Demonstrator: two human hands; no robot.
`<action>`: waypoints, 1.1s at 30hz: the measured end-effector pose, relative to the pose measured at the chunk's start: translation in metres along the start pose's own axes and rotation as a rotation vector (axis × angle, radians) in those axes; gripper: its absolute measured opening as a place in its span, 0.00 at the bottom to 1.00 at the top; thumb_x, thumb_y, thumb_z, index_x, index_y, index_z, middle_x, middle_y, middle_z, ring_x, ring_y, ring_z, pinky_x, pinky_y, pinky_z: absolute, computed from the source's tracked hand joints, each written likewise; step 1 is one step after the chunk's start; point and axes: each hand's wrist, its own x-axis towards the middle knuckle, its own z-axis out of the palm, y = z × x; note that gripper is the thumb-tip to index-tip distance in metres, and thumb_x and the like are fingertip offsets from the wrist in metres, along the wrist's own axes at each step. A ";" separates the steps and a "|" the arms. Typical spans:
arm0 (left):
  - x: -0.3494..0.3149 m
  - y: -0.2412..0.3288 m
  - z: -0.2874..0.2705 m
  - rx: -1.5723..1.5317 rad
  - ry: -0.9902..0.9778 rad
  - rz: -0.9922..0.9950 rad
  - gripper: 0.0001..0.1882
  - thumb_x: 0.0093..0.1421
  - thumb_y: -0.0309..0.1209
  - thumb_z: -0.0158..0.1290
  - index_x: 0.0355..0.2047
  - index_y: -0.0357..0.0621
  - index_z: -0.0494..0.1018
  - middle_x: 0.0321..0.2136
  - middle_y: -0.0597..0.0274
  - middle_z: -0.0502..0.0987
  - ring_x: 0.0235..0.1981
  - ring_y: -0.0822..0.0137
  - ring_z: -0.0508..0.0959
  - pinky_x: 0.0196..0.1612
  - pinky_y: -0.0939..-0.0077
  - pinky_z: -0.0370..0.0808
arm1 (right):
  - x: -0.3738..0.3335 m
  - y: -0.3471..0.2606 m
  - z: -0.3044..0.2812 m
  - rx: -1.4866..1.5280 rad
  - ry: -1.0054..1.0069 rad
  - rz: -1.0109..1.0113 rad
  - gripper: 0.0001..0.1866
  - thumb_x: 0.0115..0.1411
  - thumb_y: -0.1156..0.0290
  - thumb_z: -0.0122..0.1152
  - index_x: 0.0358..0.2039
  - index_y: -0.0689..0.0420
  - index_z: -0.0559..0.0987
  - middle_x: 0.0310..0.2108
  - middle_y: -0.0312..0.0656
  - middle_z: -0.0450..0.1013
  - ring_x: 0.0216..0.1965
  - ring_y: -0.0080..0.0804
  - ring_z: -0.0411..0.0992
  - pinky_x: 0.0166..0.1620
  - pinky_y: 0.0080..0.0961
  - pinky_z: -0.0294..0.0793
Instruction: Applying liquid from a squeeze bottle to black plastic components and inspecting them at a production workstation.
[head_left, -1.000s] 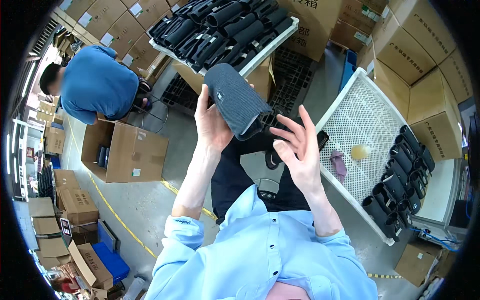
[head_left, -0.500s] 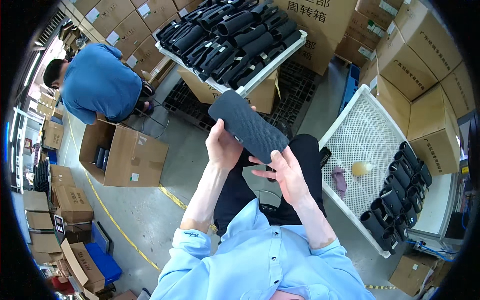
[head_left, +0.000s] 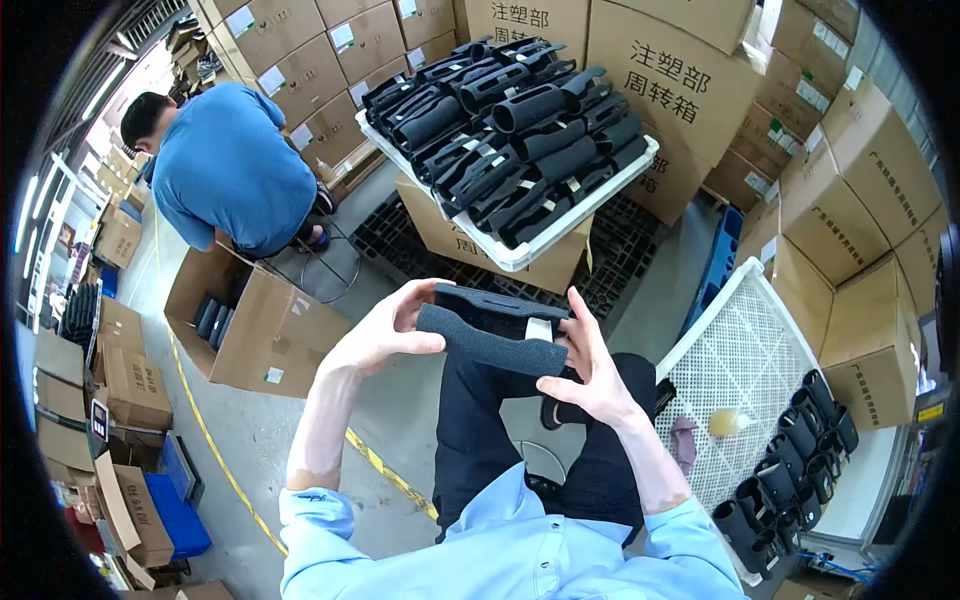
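Between my hands is a black mesh-covered speaker shell, a hollow tube with a long opening along its side that faces up and away from me. A small white piece shows at its right end. My left hand grips the left end, thumb on the near mesh side and fingers round the far edge. On the right end, my right hand has its thumb below and fingers at the far side. Beyond it, similar black shells lie heaped on a white tray.
To the right, a white perforated tray holds a bottle of yellowish liquid, a purple cloth and rows of black shells. An open carton with shells stands left, near a person in blue. Stacked cartons rise behind.
The shell has been turned from its closed mesh side to its slotted side. Both hands have shifted to its ends, and the view has moved so the surroundings sit lower.
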 end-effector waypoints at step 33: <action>0.579 0.088 -0.211 0.372 0.694 0.606 0.19 0.57 0.33 0.65 0.46 0.37 0.79 0.39 0.57 0.84 0.36 0.66 0.81 0.46 0.76 0.77 | 0.112 0.083 -0.105 -0.448 0.622 0.280 0.05 0.63 0.75 0.67 0.37 0.63 0.81 0.25 0.37 0.77 0.21 0.22 0.70 0.24 0.17 0.69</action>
